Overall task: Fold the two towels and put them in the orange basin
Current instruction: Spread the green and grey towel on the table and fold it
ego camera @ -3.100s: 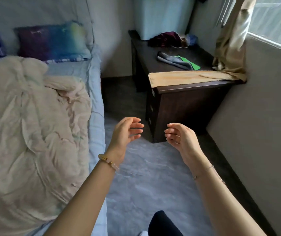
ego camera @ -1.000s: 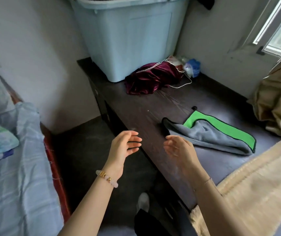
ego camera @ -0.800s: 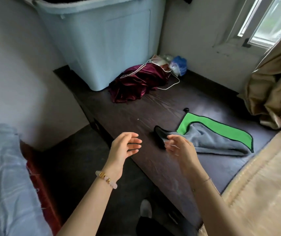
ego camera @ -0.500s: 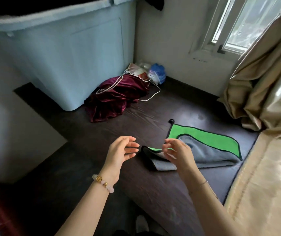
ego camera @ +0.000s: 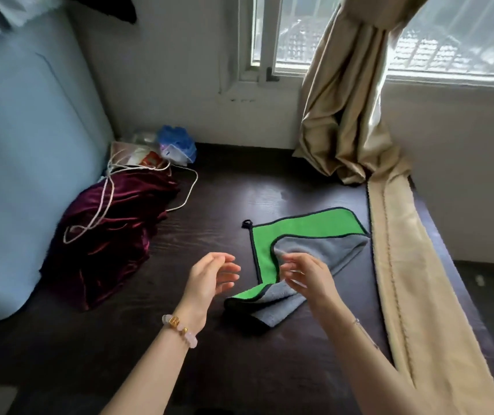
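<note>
Our right hand hovers over the green-and-grey towel, fingers loosely spread and curled; whether the fingertips touch the grey fold we cannot tell. Our left hand floats half open at nine o'clock of the towel, holding nothing. The towel lies crumpled on the dark wooden top. At three o'clock runs a long beige towel below the curtain. At ten o'clock sit a maroon velvet bag and a pale blue bin. We read no writing.
</note>
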Demonstrator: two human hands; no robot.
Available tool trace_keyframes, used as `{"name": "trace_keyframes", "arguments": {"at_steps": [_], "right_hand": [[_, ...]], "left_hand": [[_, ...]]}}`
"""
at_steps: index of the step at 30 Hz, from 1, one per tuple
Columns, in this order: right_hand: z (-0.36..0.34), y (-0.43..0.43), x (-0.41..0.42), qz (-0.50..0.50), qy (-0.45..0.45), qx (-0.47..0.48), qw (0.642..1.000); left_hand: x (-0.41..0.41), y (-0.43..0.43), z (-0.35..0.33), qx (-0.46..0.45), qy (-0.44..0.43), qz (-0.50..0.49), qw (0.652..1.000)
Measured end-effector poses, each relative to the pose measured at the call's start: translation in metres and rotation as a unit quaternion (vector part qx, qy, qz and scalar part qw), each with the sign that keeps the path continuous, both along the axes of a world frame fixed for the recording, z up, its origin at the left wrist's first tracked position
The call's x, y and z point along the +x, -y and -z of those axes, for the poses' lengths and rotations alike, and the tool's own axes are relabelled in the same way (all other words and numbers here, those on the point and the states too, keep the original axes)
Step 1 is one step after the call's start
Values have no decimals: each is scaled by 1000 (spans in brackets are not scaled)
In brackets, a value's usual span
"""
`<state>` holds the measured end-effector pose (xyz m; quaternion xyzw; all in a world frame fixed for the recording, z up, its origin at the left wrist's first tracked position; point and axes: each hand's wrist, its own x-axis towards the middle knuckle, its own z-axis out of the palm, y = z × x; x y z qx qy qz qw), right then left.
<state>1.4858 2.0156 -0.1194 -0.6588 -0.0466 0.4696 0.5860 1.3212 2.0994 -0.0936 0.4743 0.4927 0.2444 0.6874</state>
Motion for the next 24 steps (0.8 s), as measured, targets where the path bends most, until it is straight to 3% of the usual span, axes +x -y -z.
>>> {"name": "trace_keyframes", "arguments": {"at_steps": [8,18,21,24], "right_hand": [[7,-10,-22,114,11,-19,993],[16,-5,-19,162,41,-38,985],[17,-6,-7,167,87,-49,981],[27,-6,13,118,218,-120,961]], "left_hand": [[-18,-45,17,-3,-13,100,995],[0,-59,39,-22,-23,168,985],[13,-62,43,-8,-41,199,979],[29,-68,50,60,-83,237,966]]}}
